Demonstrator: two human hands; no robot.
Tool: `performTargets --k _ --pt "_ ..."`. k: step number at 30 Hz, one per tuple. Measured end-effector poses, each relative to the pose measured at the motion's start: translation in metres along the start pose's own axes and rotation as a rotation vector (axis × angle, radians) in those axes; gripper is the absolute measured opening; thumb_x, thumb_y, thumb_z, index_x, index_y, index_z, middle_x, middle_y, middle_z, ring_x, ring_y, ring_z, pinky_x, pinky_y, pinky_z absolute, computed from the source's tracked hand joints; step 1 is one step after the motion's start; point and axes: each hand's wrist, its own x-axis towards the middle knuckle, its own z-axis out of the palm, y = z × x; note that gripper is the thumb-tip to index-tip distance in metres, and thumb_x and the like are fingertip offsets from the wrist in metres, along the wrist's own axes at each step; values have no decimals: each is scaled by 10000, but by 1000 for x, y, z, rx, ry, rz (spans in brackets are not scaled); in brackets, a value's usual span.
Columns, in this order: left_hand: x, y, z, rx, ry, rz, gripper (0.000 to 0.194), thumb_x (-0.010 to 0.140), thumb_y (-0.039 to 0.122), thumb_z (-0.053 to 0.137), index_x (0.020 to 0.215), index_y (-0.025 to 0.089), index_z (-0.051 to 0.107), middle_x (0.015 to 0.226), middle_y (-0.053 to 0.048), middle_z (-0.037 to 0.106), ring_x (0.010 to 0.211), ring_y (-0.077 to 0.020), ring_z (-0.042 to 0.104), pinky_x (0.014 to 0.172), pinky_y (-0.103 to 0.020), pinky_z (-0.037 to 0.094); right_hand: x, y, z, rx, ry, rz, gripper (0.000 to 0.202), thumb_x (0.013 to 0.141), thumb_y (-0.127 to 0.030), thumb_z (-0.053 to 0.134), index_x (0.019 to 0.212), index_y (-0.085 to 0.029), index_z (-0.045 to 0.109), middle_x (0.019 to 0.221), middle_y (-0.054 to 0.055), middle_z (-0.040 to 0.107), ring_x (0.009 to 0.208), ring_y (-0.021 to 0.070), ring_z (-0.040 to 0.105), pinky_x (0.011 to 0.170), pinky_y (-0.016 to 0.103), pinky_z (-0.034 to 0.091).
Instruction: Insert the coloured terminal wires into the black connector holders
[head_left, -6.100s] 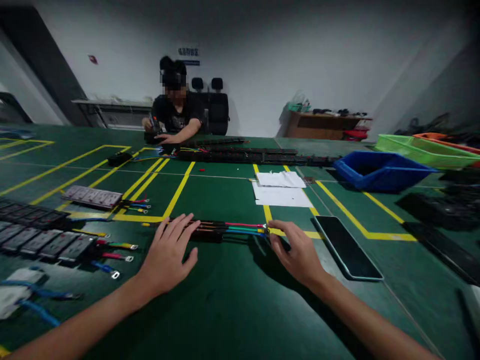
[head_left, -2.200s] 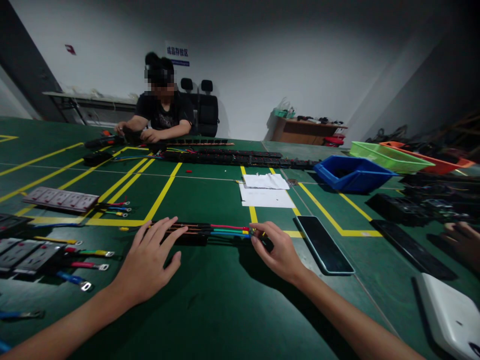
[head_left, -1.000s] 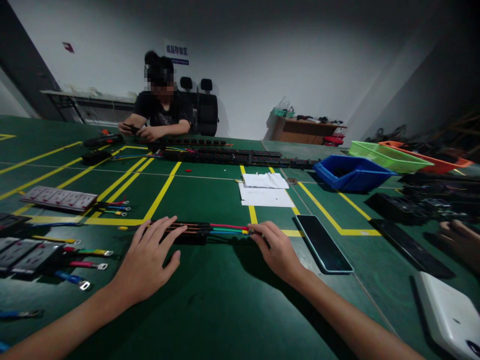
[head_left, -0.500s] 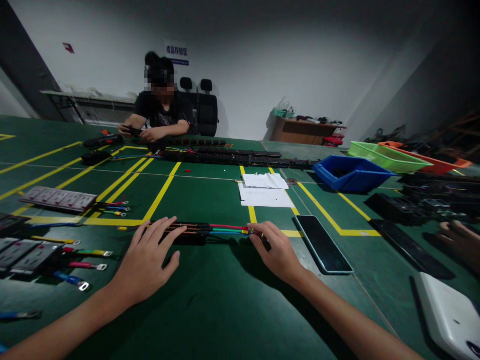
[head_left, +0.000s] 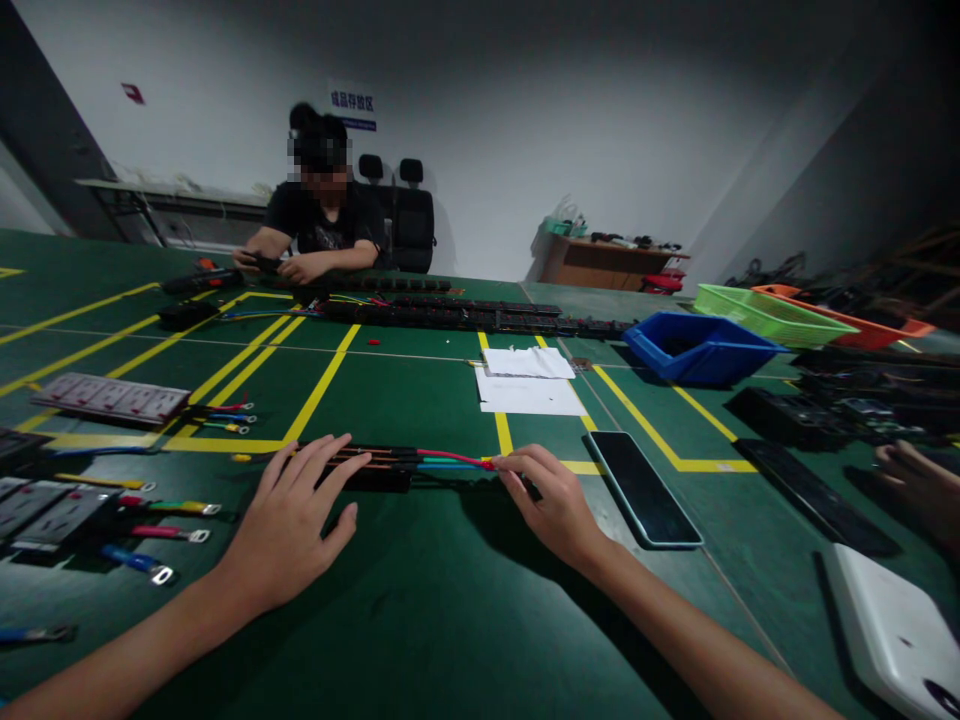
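Observation:
My left hand [head_left: 296, 515] lies with spread fingers over the left part of a black strip [head_left: 382, 480] with copper-coloured lines. Red and blue-green wires [head_left: 454, 461] run from the strip's right side toward my right hand [head_left: 544, 495]. Its thumb and forefinger pinch the wires' ends near a red tip. Those ends are partly hidden by the fingers. Left of my left hand is a socket block [head_left: 64, 515], whose leads end in ring terminals [head_left: 161, 574]. A grey socket strip [head_left: 112, 398] lies behind that block.
A phone [head_left: 645, 490] and white papers [head_left: 529, 380] lie beyond my right hand. Blue bin [head_left: 701, 350], green basket [head_left: 772, 316] and a white device [head_left: 892, 630] are at right. A person [head_left: 322, 220] sits opposite; another person's hand [head_left: 919, 485] shows at the right edge.
My right fingers have shifted slightly at the wire ends, and the red wire now bends down to the pinch. My left hand stays over the strip. The view has moved slightly.

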Motion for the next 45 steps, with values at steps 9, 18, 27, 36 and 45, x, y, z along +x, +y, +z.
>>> performTargets --k 9,18,27,36,45 --pt "0 0 0 2 -3 -2 516 877 386 521 1368 236 569 1442 -133 540 1313 -367 501 1098 -621 345 0 -1 1 -48 15 42 292 976 -234 536 1255 -218 621 962 84 680 834 203 652 731 345 560" --pt "0 0 0 -16 8 -9 510 875 388 527 1359 239 583 1441 -125 543 1313 -372 503 1099 -618 348 0 1 2 -30 21 14 284 983 -225 530 1243 -230 644 1003 90 704 873 208 676 760 353 579" --pt "0 0 0 -21 4 -10 510 875 384 526 1360 238 581 1440 -125 545 1317 -366 501 1097 -613 350 0 2 1 -21 47 -22 265 988 -217 532 1213 -236 672 1000 90 713 893 215 673 769 379 582" --pt "-2 -1 2 -6 3 -2 513 873 379 530 1365 241 574 1449 -125 534 1324 -363 492 1102 -609 343 0 0 2 -19 16 56 342 973 -227 542 1309 -238 600 982 82 681 847 203 656 710 341 583" --pt "0 0 1 -12 4 -1 512 875 381 529 1363 233 578 1439 -131 543 1315 -371 500 1096 -618 350 2 -3 0 -19 -4 155 127 946 -246 579 1052 -219 643 953 68 638 829 190 633 681 304 546"
